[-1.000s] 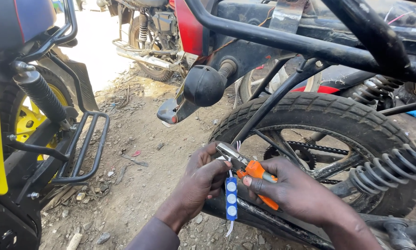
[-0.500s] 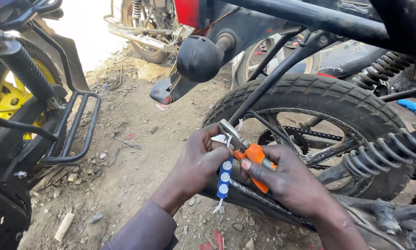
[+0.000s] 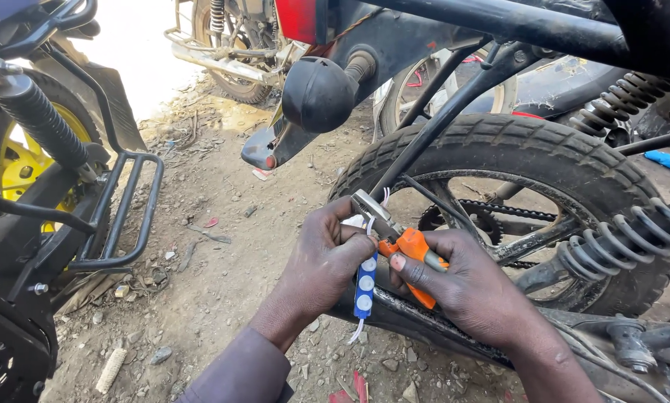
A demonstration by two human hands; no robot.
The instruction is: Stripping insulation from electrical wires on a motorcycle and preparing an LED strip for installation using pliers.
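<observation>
— Hands first, please. What do you have closest to the camera?

— I see my right hand (image 3: 478, 291) wrapped tight round the orange handles of a pair of pliers (image 3: 402, 246), thumb pressed on the upper grip. The metal nose of the tool points up and left, towards thin white wires at its tip.

— And the other one?

— My left hand (image 3: 327, 257) is curled shut, pinching a blue LED strip (image 3: 364, 287) near its top end. The strip hangs straight down between both hands, white round lenses along it, with a thin white lead trailing from its lower end.

— Where does all that sit against the bike?

— Just in front of the rear tyre (image 3: 529, 160), low down, over a dirty black bar that runs under my wrists. Behind my right hand I see the drive chain (image 3: 510, 213) and sprocket inside the wheel, and a coil shock spring (image 3: 618, 235) to the right.

— Farther out?

— A black round indicator lamp (image 3: 318, 93) hangs above my hands. On the left stands another motorcycle with a yellow wheel (image 3: 17, 168) and a black crash guard (image 3: 126, 216). Dirt ground (image 3: 215, 269) strewn with stones and scraps lies between, and a third bike sits at the top in bright sun.
</observation>
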